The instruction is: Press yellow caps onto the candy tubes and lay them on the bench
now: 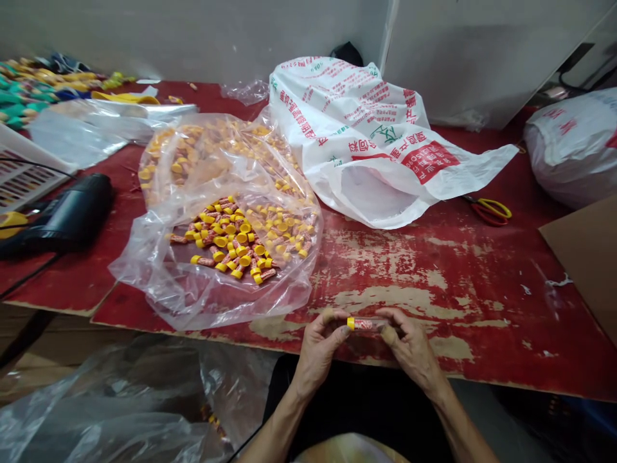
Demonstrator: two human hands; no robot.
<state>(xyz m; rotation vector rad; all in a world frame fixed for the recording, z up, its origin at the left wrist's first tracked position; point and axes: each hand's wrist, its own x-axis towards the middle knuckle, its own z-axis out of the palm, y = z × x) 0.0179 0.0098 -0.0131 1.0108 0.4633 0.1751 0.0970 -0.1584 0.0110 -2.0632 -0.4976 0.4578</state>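
Observation:
Between my hands, near the table's front edge, a small clear tube (369, 325) with a yellow cap lies level, reddish bits showing inside it. The capped end is pinched by the thumb and fingers of my left hand (321, 347). On the other end, the fingers of my right hand (412, 347) are closed, partly covering it. Beyond my left hand, a clear plastic bag (164, 283) lies open toward me. Many yellow-capped tubes (236, 238) spill from it onto its lower sheet, and more fill the part behind.
A white printed sack (357, 128) lies at the back. Scissors (489, 211) with red and yellow handles rest to the right, near a cardboard box (585, 257). At left are a black cylindrical tool (72, 212) and a white basket (29, 167). The red tabletop (385, 257) is worn.

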